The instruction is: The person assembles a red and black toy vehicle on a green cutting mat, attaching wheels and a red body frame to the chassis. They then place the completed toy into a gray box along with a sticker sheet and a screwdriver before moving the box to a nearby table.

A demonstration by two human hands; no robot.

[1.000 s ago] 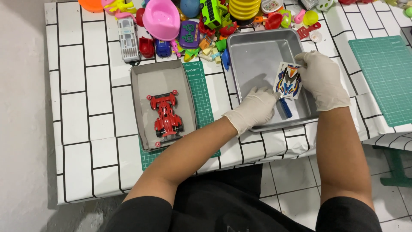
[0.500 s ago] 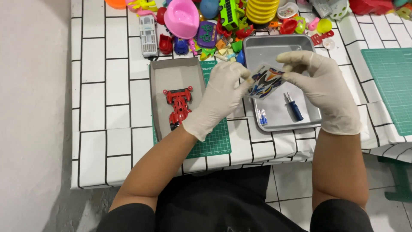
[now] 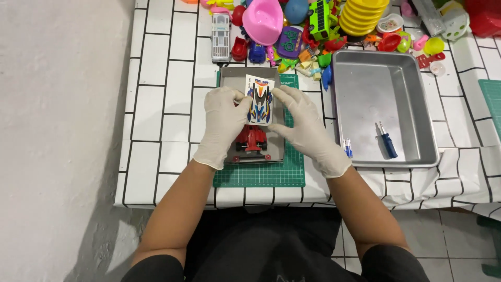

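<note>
Both hands wear white gloves. My left hand [image 3: 225,122] and my right hand [image 3: 302,122] hold between their fingertips a white, blue and black toy car body shell [image 3: 260,101], flat side facing me. They hold it above a small grey tray [image 3: 232,78] that rests on a green cutting mat [image 3: 261,175]. In that tray, under the shell, lies a red toy racing car [image 3: 251,141], partly hidden by my hands.
A large metal tray [image 3: 417,151] to the right holds a blue screwdriver [image 3: 387,141] and two small batteries [image 3: 347,148]. Several colourful plastic toys [image 3: 313,26] crowd the table's far edge. A second green mat [image 3: 491,91] lies at the far right. The white tiled tablecloth [image 3: 162,115] covers the table.
Both hands have carried the car body shell from over the large metal tray leftward to above the small tray with the red car. The camera view shifted left.
</note>
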